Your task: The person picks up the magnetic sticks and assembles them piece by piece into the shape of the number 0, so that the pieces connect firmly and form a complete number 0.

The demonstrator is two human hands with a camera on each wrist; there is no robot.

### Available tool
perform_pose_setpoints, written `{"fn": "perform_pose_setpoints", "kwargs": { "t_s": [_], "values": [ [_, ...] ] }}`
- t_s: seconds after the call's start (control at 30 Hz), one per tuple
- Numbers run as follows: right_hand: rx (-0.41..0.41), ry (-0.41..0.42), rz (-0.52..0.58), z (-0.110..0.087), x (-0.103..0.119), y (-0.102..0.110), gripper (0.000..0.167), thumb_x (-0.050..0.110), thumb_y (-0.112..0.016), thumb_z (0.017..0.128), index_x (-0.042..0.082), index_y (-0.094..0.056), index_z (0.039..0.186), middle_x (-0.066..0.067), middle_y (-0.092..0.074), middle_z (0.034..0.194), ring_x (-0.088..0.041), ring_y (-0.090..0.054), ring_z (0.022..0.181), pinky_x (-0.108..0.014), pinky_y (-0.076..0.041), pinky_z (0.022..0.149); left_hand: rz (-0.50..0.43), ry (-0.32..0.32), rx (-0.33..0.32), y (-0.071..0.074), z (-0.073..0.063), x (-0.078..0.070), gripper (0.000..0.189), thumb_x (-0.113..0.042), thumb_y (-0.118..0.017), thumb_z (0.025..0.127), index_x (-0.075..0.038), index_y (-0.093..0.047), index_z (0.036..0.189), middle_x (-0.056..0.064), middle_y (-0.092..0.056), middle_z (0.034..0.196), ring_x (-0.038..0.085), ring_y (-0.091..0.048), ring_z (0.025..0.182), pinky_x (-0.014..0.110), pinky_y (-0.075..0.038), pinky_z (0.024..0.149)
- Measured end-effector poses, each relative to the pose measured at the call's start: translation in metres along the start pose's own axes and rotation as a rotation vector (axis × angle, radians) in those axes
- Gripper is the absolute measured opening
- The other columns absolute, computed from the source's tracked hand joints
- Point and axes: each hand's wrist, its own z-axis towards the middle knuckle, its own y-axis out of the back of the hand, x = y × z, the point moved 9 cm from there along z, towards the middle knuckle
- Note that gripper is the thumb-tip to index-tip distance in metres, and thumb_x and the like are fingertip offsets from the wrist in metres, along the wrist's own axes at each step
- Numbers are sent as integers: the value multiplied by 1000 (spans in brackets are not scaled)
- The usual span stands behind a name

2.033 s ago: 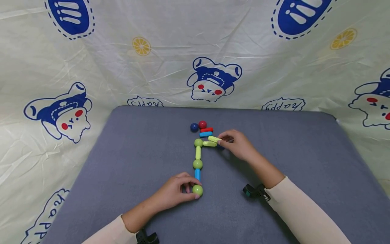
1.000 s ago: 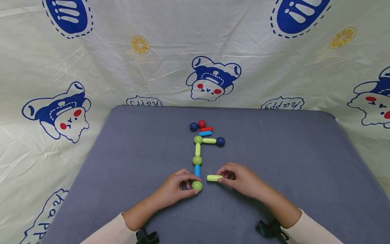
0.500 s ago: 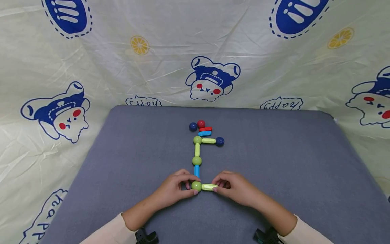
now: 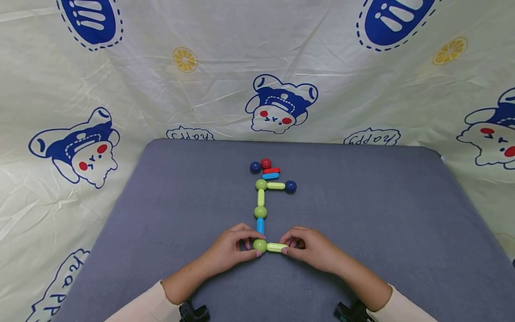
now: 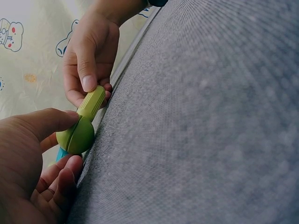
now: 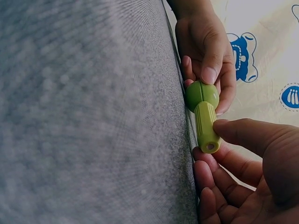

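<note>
Ball (image 4: pixel 259 245) pinched in our left hand (image 4: pixel 236 246), yellow-green rod (image 4: pixel 275 247) gripped by our right hand (image 4: pixel 310 247), and we have them touching toward the near side of the grey worktop (image 4: pixel 181 192)! Past the ball, a blue rod (image 4: pixel 260 226) meets a second green ball (image 4: pixel 260 212).

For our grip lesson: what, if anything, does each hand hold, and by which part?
The left hand pinches the nearest green ball by its sides; the right hand pinches the yellow-green stick touching it, near its free end.

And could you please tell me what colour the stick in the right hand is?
The stick is yellow-green; the right wrist view shows it best.
</note>
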Motion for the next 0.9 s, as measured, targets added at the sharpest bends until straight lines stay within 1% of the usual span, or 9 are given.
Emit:
{"fn": "perform_pose_setpoints", "kwargs": {
  "t_s": [0.3, 0.5, 0.73, 0.9],
  "values": [
    [8, -4, 0, 0, -1, -1, 10, 31, -72, 94, 26, -72, 103, 12, -66, 94, -1, -59, 83, -22, -51, 75, 2, 20, 8, 0, -1, 1, 27, -29, -80, 89, -26, -75, 116, -5, -61, 94, 12, -57, 77, 19, -47, 61],
    [10, -9, 32, 0, -1, 0, 13, 33, -72, 95, 25, -72, 105, 9, -66, 96, -2, -60, 85, -22, -51, 75, -1, 9, 6, 0, -1, 0, 28, -30, -79, 89, -23, -75, 116, -5, -61, 94, 12, -57, 77, 19, -48, 61],
    [-1, 2, 90, 4, -3, 8, 22, 30, -70, 97, 13, -71, 111, 1, -68, 101, -5, -61, 87, -23, -52, 74, 1, 8, 7, 0, 0, 0, 28, -30, -79, 89, -24, -75, 117, -4, -61, 94, 12, -57, 77, 19, -48, 61],
    [-57, -19, 144, 12, -3, 21, 27, 28, -69, 97, 10, -69, 117, -3, -70, 106, -8, -63, 89, -24, -53, 76, -3, -3, 7, 0, 0, -1, 28, -30, -79, 89, -23, -75, 117, -2, -61, 92, 12, -56, 76, 19, -48, 61]
  ]
}}
